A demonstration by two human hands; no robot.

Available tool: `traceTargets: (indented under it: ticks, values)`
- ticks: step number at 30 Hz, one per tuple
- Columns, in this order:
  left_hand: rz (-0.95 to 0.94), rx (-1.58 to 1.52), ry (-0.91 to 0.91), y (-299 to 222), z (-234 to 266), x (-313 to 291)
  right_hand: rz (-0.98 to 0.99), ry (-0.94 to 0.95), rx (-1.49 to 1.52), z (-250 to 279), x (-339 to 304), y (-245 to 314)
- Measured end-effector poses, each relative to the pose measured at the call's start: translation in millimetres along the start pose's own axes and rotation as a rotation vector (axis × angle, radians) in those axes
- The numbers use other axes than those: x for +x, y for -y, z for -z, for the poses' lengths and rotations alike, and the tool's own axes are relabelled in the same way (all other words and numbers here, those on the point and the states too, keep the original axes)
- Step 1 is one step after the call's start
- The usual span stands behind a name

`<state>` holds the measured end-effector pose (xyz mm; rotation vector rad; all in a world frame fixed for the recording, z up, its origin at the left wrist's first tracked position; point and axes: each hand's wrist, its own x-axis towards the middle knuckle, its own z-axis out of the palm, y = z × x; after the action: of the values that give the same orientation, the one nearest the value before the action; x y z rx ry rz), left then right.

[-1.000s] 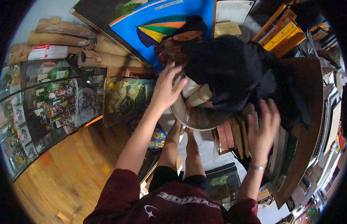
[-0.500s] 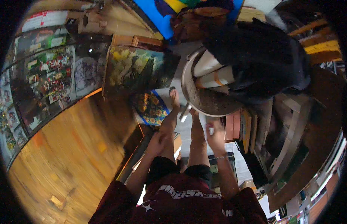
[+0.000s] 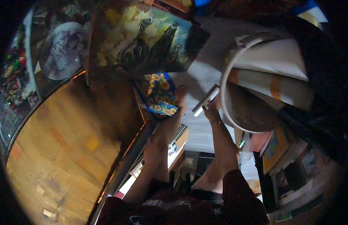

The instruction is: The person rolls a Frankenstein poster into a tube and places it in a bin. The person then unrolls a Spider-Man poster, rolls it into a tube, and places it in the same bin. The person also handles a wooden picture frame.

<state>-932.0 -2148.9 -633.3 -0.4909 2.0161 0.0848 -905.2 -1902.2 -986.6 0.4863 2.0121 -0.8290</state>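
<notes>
My right hand [image 3: 212, 110] reaches down to the floor beside a round wicker basket [image 3: 224, 112]. Its fingers are bent against a short white bar [image 3: 205, 102] with a dark edge, and appear to close on it. What kind of thing the bar is, I cannot make out. Inside the basket, thick pale rolls [image 3: 256, 84] lie tilted, one with an orange band. My left hand [image 3: 156, 144] rests at my left knee, its fingers lost in the dim light.
A wooden tabletop [image 3: 65, 146] fills the left. Beyond it leans a painting of bottles [image 3: 151, 41], with a sunflower-patterned cloth [image 3: 159, 92] below. Dark fabric [image 3: 320, 56] hangs over the basket. Boards and frames [image 3: 294, 176] crowd the right; books [image 3: 177, 144] stand by my left leg.
I have bent lower, so the basket, painting and cloth look larger. My right hand has gone from beside my right knee down to the white bar. My left hand stays at the left knee.
</notes>
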Motion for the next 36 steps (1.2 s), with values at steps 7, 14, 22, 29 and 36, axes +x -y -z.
traceTargets:
  ticks: [7,14,22,29,36]
  values:
    - [0.043,-0.282,-0.132,52,11,44,-0.217,-0.132,0.316,-91,115,-85]
    - [-0.108,-0.251,-0.2,64,22,43,0.026,-0.172,0.1,-64,122,-35]
    - [-0.393,-0.422,-0.233,69,10,21,0.572,-0.432,0.281,69,-73,157]
    - [-0.74,-1.109,0.159,-52,158,-31,0.753,-0.05,0.55,273,-299,293]
    - [-0.609,-1.555,0.805,-132,273,-216,0.581,-0.986,0.187,366,-532,354]
